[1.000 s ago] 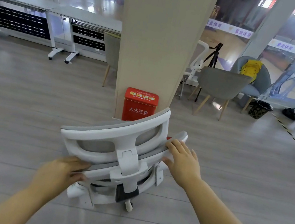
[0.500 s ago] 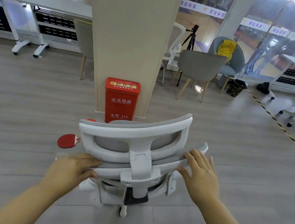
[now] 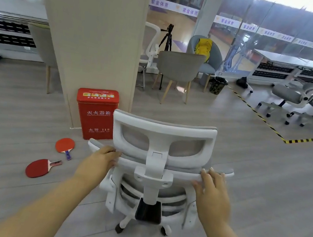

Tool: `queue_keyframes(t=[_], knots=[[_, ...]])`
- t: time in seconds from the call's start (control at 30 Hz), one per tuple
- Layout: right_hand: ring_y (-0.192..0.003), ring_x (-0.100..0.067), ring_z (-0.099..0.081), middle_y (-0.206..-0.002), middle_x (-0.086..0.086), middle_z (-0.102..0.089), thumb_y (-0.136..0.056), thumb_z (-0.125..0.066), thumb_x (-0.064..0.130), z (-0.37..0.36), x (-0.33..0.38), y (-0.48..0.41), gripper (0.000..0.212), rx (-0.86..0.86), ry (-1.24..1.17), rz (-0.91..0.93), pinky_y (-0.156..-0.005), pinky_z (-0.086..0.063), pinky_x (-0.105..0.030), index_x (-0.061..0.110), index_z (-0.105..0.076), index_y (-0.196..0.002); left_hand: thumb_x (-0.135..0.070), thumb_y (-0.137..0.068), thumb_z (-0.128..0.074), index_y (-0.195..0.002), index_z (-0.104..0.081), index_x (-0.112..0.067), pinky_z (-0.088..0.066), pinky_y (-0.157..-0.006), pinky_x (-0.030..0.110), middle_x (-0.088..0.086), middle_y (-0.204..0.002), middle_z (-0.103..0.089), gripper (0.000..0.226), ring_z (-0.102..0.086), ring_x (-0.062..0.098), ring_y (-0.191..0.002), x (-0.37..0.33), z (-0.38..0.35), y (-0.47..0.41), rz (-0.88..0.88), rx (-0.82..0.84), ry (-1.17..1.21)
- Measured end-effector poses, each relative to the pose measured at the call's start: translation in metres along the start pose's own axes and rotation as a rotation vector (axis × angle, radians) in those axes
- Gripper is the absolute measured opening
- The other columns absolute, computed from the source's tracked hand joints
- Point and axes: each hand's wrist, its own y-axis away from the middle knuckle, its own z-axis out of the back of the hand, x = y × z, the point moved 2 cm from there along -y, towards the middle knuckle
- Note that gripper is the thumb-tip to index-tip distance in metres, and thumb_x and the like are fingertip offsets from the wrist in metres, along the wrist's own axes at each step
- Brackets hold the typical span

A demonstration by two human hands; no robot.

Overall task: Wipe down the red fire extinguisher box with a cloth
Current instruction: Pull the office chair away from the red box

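Observation:
The red fire extinguisher box [image 3: 96,114] stands on the floor against the beige pillar [image 3: 86,38], with white lettering on its front. Its lower right corner is hidden behind a white and grey office chair [image 3: 162,139] that stands just right of it, its back toward me. My left hand [image 3: 101,161] grips the left end of the chair's backrest rim, fingers curled over it. My right hand [image 3: 211,192] rests on the right end of the rim with fingers fairly straight, and it is blurred. No cloth is in view.
Two red table tennis paddles [image 3: 65,145] [image 3: 39,168] lie on the floor left of the chair. Behind the pillar stand grey chairs [image 3: 179,67], a tripod [image 3: 167,37] and a dark bin [image 3: 217,84]. More office chairs [image 3: 303,98] sit at right beyond yellow-black floor tape [image 3: 271,126].
The office chair has rolled to the right, away from in front of the red box. The box's front and both paddles now show. Both hands stayed on the backrest.

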Motion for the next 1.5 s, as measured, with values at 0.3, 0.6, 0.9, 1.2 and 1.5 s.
queue_keyframes(t=[0.3, 0.6, 0.9, 1.2, 1.5], knots=[[-0.137, -0.044, -0.029, -0.137, -0.017, -0.051, -0.085, -0.068, 0.02, -0.006, -0.058, -0.069, 0.04, -0.086, 0.017, -0.107, -0.082, -0.052, -0.059, 0.005, -0.061, -0.122, -0.015, -0.095, -0.051, -0.14, -0.04, -0.024, -0.031, -0.093, 0.013, -0.011, -0.146, -0.035, 0.047, -0.05, 0.012, -0.121, -0.056, -0.034, -0.098, -0.101, 0.142, 0.006], [-0.135, -0.051, -0.026, -0.134, -0.019, -0.051, -0.089, -0.063, 0.017, -0.01, -0.125, -0.179, 0.029, -0.004, 0.007, -0.117, -0.087, -0.05, -0.06, 0.002, -0.06, -0.113, -0.018, -0.094, -0.052, -0.148, -0.023, -0.027, -0.031, -0.108, 0.028, -0.011, -0.156, -0.015, 0.062, -0.032, 0.014, -0.138, -0.104, -0.078, -0.207, -0.071, 0.241, -0.066], [-0.141, -0.023, -0.026, -0.158, 0.002, -0.011, -0.096, -0.051, 0.031, 0.016, -0.163, -0.266, 0.058, 0.28, 0.037, -0.197, -0.109, -0.035, -0.041, 0.019, -0.026, -0.147, -0.03, -0.09, -0.058, -0.149, -0.018, -0.025, -0.035, -0.107, 0.035, -0.005, -0.159, -0.009, 0.072, -0.029, 0.02, -0.14, -0.146, -0.103, -0.288, -0.037, 0.317, -0.143], [-0.109, -0.022, -0.053, -0.125, -0.002, -0.054, -0.096, -0.049, 0.034, 0.038, -0.169, -0.265, 0.031, 0.289, -0.087, -0.32, -0.09, -0.047, -0.035, 0.018, -0.055, -0.122, -0.042, -0.089, -0.055, -0.132, -0.047, -0.029, -0.048, -0.088, 0.03, -0.004, -0.131, -0.054, 0.046, -0.055, 0.016, -0.111, -0.177, -0.118, -0.322, -0.106, 0.405, -0.177], [-0.109, -0.018, -0.055, -0.126, 0.003, -0.057, -0.094, -0.051, 0.043, 0.079, -0.222, -0.216, 0.037, 0.388, -0.043, -0.547, -0.094, -0.047, -0.035, 0.025, -0.053, -0.127, -0.047, -0.089, -0.053, -0.116, -0.056, -0.031, -0.049, -0.086, 0.03, -0.01, -0.117, -0.061, 0.031, -0.058, 0.011, -0.1, -0.287, -0.146, -0.353, -0.477, 0.566, -0.211]])
